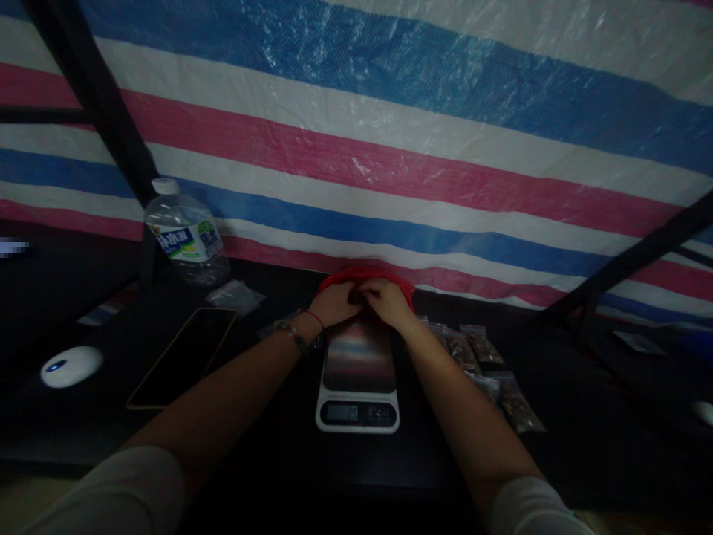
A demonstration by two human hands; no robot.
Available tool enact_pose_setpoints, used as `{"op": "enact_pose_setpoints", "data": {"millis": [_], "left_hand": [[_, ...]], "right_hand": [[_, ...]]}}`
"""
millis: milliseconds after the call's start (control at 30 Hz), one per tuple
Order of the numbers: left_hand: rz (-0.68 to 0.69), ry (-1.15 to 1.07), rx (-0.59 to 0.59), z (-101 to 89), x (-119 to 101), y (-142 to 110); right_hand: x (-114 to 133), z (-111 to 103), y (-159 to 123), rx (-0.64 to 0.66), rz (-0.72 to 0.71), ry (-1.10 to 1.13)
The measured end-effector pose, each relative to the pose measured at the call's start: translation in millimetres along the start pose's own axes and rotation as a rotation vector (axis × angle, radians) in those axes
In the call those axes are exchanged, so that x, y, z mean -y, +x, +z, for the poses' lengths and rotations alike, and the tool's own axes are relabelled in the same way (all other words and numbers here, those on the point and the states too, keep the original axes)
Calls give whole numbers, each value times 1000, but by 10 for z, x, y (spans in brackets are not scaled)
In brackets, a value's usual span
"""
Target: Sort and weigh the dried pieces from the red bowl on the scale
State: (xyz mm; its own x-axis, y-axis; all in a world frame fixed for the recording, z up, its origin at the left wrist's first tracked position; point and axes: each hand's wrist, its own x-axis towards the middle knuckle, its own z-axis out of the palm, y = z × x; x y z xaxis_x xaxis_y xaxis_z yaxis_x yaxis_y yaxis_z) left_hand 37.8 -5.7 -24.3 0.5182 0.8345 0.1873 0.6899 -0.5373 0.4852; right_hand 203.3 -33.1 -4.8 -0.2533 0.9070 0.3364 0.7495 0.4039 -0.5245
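White kitchen scale [357,379], display facing the wearer, sits just short of the fingers, its dark platform running under the wrists. Left hand [333,304] and right hand [386,302] meet fingertip to fingertip, curled shut around a small dark item too dim to identify. Red bag [368,277] bulges directly behind the fingers, touching them. Filled clear packets [489,365] lie right of the fingers; phone [183,357] and water bottle [186,235] left, bottle farthest.
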Motion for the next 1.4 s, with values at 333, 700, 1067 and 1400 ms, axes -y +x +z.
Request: {"op": "enact_pose_setpoints", "data": {"millis": [333, 700, 1067, 1400], "left_hand": [[-95, -58, -199, -67, -14, 13], [-37, 14, -149, -154, -4, -16], [23, 86, 89, -168, 7, -47], [5, 109, 110, -171, 42, -42]], "right_hand": [[-36, -107, 20, -71, 99, -90], [-120, 132, -61, 310, -80, -169], [-132, 16, -37, 340, -59, -303], [-282, -86, -77, 443, 153, -295]]}}
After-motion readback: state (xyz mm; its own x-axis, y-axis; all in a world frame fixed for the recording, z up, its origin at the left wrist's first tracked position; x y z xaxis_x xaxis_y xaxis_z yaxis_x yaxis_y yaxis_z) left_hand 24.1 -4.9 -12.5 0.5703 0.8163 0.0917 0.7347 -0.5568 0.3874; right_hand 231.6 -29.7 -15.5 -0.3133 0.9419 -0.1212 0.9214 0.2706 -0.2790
